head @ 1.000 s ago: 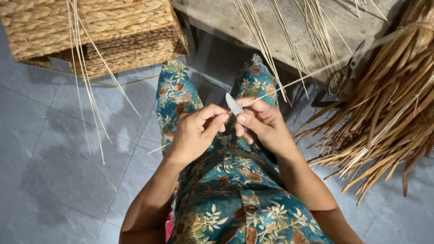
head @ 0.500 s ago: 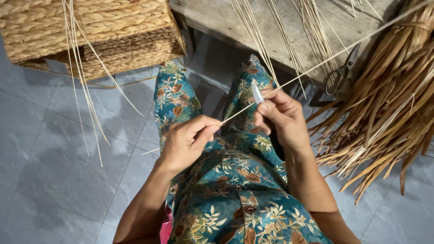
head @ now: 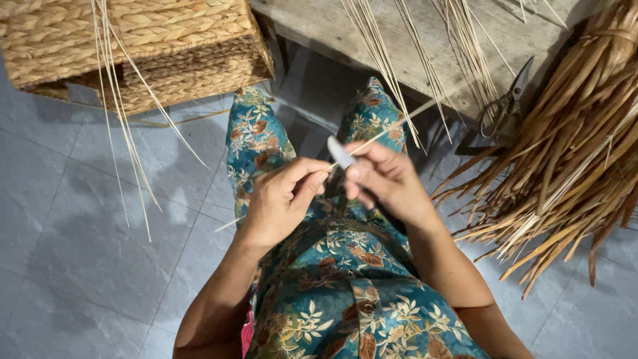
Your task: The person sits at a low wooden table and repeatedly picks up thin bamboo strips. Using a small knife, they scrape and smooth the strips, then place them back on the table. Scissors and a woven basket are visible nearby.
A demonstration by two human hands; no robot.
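Floral dress (head: 345, 292): teal and brown, across the seated person's lap.
Left hand (head: 282, 199): fingers pinching a thin pale strip (head: 392, 127).
Right hand (head: 389, 181): closed around a small knife (head: 340, 153), blade on the strip between both hands.
Progress: seemingly mid-scrape; many strips (head: 372, 46) done on the bench (head: 425, 66).
Left to do: a big dry leaf bundle (head: 571, 153).
Far: scissors (head: 508, 106), 2 woven baskets (head: 133, 46).
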